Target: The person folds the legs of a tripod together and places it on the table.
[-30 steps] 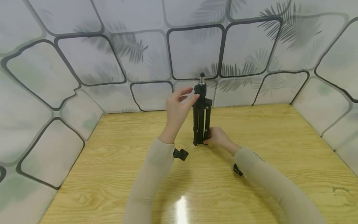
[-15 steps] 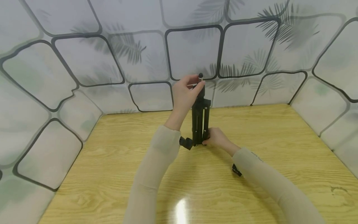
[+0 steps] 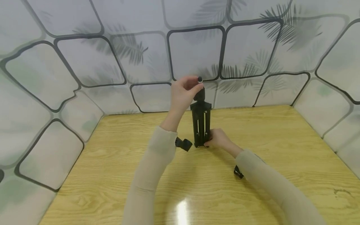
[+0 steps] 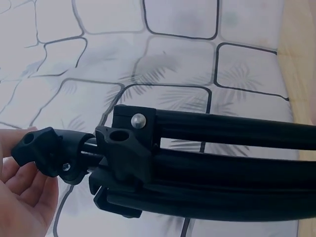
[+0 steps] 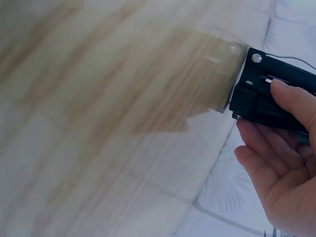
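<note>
A folded black tripod stand (image 3: 201,120) stands nearly upright on the wooden table. At its top, my left hand (image 3: 181,93) pinches the short stud between thumb and fingers, just under the black tip (image 3: 200,79). Low on the folded legs, my right hand (image 3: 220,139) grips them near the feet. The left wrist view shows a black clamp knob (image 4: 37,150) by my left fingers and a second knob (image 4: 123,150) at the leg joint. In the right wrist view, my thumb lies along the leg ends (image 5: 266,94), with fingers curled beneath.
The table (image 3: 112,175) has a wood-grain top. A patterned white wall covering (image 3: 140,56) rises behind the tripod and on both sides. Small black devices show beside the left sleeve (image 3: 184,144) and the right sleeve (image 3: 238,172).
My left hand has moved up from beside the tripod's collar and now pinches the stud at its top. The tripod has turned slightly. My right hand keeps its grip near the feet.
</note>
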Action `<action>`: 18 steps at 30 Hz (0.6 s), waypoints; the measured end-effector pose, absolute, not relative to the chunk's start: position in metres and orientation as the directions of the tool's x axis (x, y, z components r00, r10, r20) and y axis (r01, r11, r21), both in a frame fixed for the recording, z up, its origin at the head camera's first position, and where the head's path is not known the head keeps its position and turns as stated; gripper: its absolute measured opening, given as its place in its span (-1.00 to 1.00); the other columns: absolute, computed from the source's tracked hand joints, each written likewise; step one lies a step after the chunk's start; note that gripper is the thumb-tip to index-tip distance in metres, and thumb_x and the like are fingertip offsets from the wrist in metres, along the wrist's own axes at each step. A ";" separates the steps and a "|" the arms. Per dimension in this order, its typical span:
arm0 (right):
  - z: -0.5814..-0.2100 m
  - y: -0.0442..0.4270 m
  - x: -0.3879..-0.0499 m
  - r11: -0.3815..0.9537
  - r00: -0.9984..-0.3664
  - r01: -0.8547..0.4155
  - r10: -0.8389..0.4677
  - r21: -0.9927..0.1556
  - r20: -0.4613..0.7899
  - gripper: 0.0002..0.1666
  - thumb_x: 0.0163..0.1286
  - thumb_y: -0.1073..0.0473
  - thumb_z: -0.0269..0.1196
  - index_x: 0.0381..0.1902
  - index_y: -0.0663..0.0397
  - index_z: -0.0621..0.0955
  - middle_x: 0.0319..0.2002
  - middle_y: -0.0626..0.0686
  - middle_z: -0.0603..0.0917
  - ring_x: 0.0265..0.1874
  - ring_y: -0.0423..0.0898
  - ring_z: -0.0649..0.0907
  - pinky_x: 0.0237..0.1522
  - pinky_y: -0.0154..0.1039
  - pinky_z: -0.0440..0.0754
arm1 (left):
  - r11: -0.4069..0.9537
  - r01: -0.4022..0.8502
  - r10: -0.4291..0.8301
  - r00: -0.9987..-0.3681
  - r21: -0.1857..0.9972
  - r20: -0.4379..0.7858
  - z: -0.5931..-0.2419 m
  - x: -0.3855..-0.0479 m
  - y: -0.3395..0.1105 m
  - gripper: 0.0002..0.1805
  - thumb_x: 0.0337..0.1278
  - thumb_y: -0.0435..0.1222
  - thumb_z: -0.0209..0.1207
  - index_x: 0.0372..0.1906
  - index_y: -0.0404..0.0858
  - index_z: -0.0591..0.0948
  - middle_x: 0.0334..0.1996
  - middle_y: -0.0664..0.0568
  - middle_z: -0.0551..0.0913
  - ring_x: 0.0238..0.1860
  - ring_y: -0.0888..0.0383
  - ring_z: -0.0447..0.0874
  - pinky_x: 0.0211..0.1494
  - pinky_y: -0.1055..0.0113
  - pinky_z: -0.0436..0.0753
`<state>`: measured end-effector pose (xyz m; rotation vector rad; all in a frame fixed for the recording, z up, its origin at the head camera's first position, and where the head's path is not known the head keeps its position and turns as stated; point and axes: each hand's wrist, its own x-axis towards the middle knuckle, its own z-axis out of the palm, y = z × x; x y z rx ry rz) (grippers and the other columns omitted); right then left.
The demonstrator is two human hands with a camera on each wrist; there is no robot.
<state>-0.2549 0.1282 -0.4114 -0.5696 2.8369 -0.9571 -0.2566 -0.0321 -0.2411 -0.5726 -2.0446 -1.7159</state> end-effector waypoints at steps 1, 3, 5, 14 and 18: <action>-0.410 0.129 -0.255 0.736 -0.926 -0.325 -0.376 -0.594 0.040 -0.72 -0.08 0.25 0.41 -0.40 0.26 0.59 -0.57 0.02 0.61 -0.57 -0.11 0.58 -0.46 -0.20 0.55 | 0.141 0.550 0.049 -0.834 0.823 0.549 -0.241 -0.256 -0.035 -0.75 -0.08 -0.39 0.26 -0.22 -0.41 0.60 -0.31 -0.13 0.64 -0.30 0.14 0.59 -0.20 0.44 0.53; -0.408 0.131 -0.255 0.737 -0.924 -0.339 -0.377 -0.585 0.060 -0.72 -0.08 0.24 0.40 -0.39 0.24 0.59 -0.57 0.01 0.61 -0.57 -0.11 0.58 -0.46 -0.19 0.54 | 0.118 0.552 0.039 -0.833 0.826 0.551 -0.239 -0.253 -0.040 -0.75 -0.09 -0.41 0.27 -0.24 -0.43 0.60 -0.32 -0.14 0.63 -0.29 0.13 0.59 -0.21 0.41 0.54; -0.406 0.134 -0.256 0.735 -0.922 -0.357 -0.378 -0.576 0.089 -0.72 -0.08 0.25 0.40 -0.39 0.25 0.59 -0.56 0.02 0.61 -0.57 -0.10 0.58 -0.46 -0.18 0.54 | 0.117 0.556 0.026 -0.830 0.823 0.557 -0.237 -0.251 -0.046 -0.76 -0.10 -0.41 0.27 -0.25 -0.43 0.60 -0.33 -0.14 0.64 -0.30 0.14 0.59 -0.22 0.39 0.55; -0.400 0.143 -0.259 0.756 -0.926 -0.370 -0.349 -0.541 0.146 -0.77 -0.10 0.25 0.39 -0.47 0.19 0.57 -0.55 0.03 0.60 -0.52 -0.06 0.57 -0.42 -0.14 0.53 | 0.146 0.565 -0.027 -0.818 0.812 0.574 -0.240 -0.247 -0.073 -0.76 -0.13 -0.41 0.29 -0.27 -0.41 0.61 -0.38 -0.09 0.63 -0.35 0.16 0.57 -0.28 0.37 0.56; -0.398 0.147 -0.259 0.762 -0.922 -0.382 -0.350 -0.524 0.164 -0.81 -0.10 0.28 0.37 -0.53 0.18 0.54 -0.54 0.05 0.60 -0.51 -0.02 0.57 -0.42 -0.12 0.53 | 0.136 0.541 -0.052 -0.832 0.830 0.552 -0.244 -0.247 -0.081 -0.79 -0.14 -0.42 0.29 -0.31 -0.42 0.60 -0.40 -0.06 0.62 -0.36 0.17 0.56 -0.28 0.37 0.55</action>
